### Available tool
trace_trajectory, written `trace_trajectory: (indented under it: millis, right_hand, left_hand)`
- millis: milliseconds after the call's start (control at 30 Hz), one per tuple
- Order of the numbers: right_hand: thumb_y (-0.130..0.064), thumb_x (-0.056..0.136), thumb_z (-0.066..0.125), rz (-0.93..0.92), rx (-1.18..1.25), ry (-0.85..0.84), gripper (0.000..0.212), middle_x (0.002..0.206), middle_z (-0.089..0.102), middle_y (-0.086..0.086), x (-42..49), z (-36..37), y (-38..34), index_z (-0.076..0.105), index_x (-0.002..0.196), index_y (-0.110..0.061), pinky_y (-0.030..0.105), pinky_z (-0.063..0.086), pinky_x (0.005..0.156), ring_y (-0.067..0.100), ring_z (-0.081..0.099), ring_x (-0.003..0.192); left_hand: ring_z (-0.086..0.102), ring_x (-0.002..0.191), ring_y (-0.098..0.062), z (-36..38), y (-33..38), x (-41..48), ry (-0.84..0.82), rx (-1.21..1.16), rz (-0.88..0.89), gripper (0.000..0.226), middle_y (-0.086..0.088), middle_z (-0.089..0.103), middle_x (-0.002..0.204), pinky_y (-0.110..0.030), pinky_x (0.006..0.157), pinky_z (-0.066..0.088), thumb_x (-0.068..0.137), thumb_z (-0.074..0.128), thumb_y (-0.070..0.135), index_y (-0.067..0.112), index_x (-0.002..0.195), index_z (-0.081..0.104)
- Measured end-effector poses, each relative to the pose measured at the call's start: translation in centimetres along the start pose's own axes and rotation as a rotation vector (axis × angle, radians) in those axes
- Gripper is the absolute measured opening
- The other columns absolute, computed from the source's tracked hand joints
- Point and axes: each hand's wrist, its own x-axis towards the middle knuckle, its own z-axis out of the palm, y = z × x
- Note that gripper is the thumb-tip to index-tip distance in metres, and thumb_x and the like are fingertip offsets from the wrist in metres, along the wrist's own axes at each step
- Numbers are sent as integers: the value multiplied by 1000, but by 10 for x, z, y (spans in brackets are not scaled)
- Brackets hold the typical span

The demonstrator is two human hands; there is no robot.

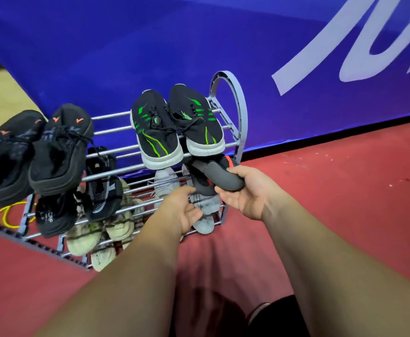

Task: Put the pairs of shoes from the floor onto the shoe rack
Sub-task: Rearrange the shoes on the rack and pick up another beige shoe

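Right forearm (332, 259) ends in right hand (247, 193) curled round a black-red shoe (223, 177) at the shoe rack (241, 113) middle tier, left hand (182, 210) slack and empty just left; rack mostly loaded, probably nearly done.

On the shoe rack (240, 113), top tier: lace-up sneakers (157, 132) at the right end, a second pair (60, 147) at the left. Under the right end, a slip-on shoe (218, 175) in the right hand (245, 193), over what may be knit sneakers (205, 205). Behind the rack, a banner (199, 45).
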Motion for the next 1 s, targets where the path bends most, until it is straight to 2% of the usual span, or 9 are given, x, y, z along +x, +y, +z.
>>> trace_trajectory:
  millis: [100, 200, 267, 433, 567, 700, 800, 933, 1000]
  right_hand:
    - [-21, 93, 67, -9, 30, 2, 33, 88, 77, 17, 8, -2, 0, 64, 122, -6, 32, 63, 58, 29, 76, 67]
    - [-19, 94, 67, -12, 82, -16, 29, 88, 77, 18, 13, -5, 0, 66, 119, -3, 34, 65, 67, 29, 76, 68]
    - [-18, 95, 66, -11, 98, -29, 24, 90, 77, 19, 14, -5, 1, 67, 113, -2, 34, 65, 72, 29, 76, 71]
    - [-17, 96, 67, -18, 169, -37, 23, 96, 77, 20, 12, 6, 2, 68, 114, -3, 32, 63, 62, 33, 77, 76]
    - [-14, 95, 69, -42, 268, -28, 25, 95, 77, 21, 16, 21, 5, 67, 116, -1, 36, 65, 70, 34, 77, 78]
    - [-10, 96, 67, -67, 341, -3, 21, 92, 76, 21, 25, 40, 13, 66, 113, 2, 39, 64, 81, 33, 76, 80]
    - [-5, 95, 65, -107, 356, 53, 24, 115, 72, 28, 34, 52, 21, 64, 118, 4, 42, 62, 85, 37, 72, 104]
    - [-1, 93, 67, -170, 335, 123, 43, 123, 69, 26, 48, 59, 33, 54, 134, 2, 48, 61, 91, 36, 73, 106]
    - [-1, 92, 68, -182, 299, 159, 45, 119, 72, 21, 53, 59, 39, 54, 135, -2, 46, 62, 87, 33, 75, 100]
  left_hand:
    - [69, 78, -24, 17, -6, 9, -44, -20, -32, 26, -15, 67, 87, -33, 82, 57, 98, 62, 33, 11, 110, 56]
    - [66, 106, -27, 28, -10, 24, -81, -89, -27, 27, -17, 64, 103, -38, 102, 52, 98, 64, 36, 10, 105, 61]
    - [65, 117, -29, 35, -14, 31, -105, -167, -1, 30, -18, 68, 116, -41, 107, 50, 99, 63, 29, 5, 117, 65]
    - [71, 96, -28, 37, -17, 38, -53, -254, 60, 26, -16, 72, 104, -41, 100, 56, 96, 55, 8, -1, 119, 65]
    - [72, 107, -35, 23, -12, 35, -26, -239, 61, 33, -26, 70, 118, -42, 99, 56, 94, 54, 6, -6, 124, 62]
    - [73, 85, -25, -1, -1, 29, 40, -157, 59, 15, -19, 72, 107, -34, 81, 60, 95, 54, 10, 3, 103, 65]
    - [67, 69, -22, -18, 6, 26, 65, -85, 52, 8, -14, 70, 93, -32, 66, 57, 92, 53, 11, 10, 90, 61]
    - [73, 89, -27, -34, 10, 32, 76, -99, 89, 12, -16, 73, 96, -37, 85, 62, 93, 56, 9, 5, 100, 65]
    - [74, 95, -29, -39, 11, 34, 85, -105, 91, 20, -17, 75, 103, -35, 81, 62, 93, 56, 11, 5, 109, 66]
